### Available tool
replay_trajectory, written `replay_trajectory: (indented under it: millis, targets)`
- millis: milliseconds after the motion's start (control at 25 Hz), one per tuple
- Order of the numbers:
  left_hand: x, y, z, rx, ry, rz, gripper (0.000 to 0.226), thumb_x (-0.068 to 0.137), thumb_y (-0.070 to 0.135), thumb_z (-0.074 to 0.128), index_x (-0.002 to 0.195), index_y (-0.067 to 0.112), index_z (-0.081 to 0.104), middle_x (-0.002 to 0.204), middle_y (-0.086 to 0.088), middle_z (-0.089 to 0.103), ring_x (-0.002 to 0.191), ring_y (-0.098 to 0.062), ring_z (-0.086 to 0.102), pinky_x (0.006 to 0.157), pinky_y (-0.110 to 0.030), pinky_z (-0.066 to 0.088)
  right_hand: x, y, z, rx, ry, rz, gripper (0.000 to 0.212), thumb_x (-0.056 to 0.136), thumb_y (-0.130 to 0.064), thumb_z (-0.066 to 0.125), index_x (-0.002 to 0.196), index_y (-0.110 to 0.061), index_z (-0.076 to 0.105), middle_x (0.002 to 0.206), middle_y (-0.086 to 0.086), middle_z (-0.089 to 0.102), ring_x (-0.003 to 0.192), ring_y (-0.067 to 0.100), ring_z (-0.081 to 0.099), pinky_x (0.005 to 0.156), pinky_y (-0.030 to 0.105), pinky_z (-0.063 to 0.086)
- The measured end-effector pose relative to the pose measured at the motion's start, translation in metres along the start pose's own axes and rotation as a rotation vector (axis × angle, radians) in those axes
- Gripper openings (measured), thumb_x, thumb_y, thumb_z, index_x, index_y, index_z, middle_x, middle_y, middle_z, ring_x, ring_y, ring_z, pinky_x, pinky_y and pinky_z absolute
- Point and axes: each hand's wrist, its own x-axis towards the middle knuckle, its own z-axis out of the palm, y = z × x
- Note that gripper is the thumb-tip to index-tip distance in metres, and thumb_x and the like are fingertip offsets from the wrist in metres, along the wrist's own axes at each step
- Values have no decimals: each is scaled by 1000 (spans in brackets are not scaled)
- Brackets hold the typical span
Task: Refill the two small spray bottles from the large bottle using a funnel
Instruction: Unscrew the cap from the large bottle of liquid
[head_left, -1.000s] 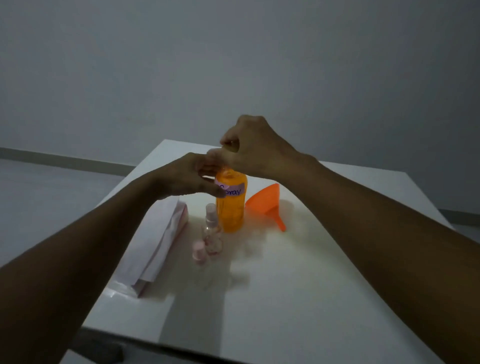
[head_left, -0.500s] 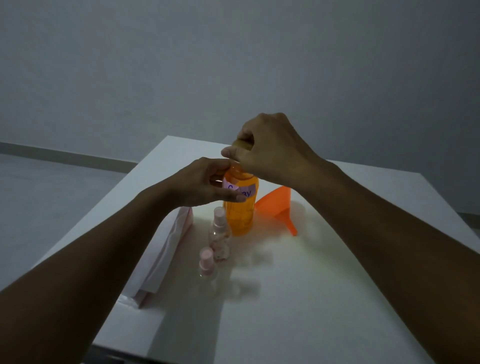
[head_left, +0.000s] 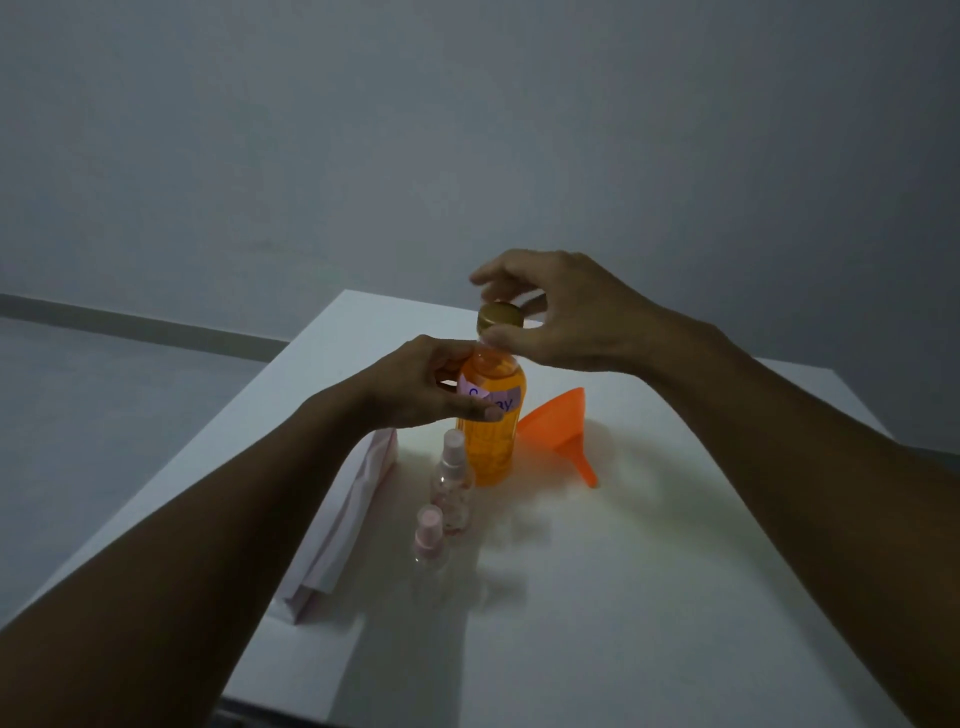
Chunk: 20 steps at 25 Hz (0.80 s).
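Dim grey walls back a white worktop (head_left: 649, 597) where the full, likely heavy, slick large bottle (head_left: 491, 436) stands at centre, left hand (head_left: 421, 384) clamped on its shoulder, right hand (head_left: 556, 317) fingers loosely around the gold cap (head_left: 500, 316) at twelve o'clock.

We've got one cam only, head-worn, looking fwd and down over both forearms at the worktop (head_left: 649, 597). Wide-angle, close to the near edge; wall (head_left: 467, 130) fills the top half, floor (head_left: 104, 389) at left.
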Motion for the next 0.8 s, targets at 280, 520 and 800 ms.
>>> replay_trajectory:
  millis: [280,520,800]
  targets:
    - [-1,-5,2,-79,43,-25,59,72,31,82,126,22,59,115,10,68,100,-7,67,80,-15,54,12,-12,-2,-347,-112,-46,33,94,-41,62,93,-10,73,86,3,64,74,19,63,57,26,44]
    - [-2,-6,4,-124,39,-50,59,74,29,80,128,23,57,118,8,67,102,-8,66,79,-14,53,11,-9,-18,-215,-247,-112,60,78,12,69,129,-21,63,134,-1,60,122,18,57,96,37,56]
    - [-4,-15,0,-64,-12,-87,64,67,28,86,124,19,58,113,5,69,99,-11,68,85,-27,57,19,-16,-10,-311,-123,116,68,78,-74,59,113,-16,70,105,0,70,89,16,66,71,26,48]
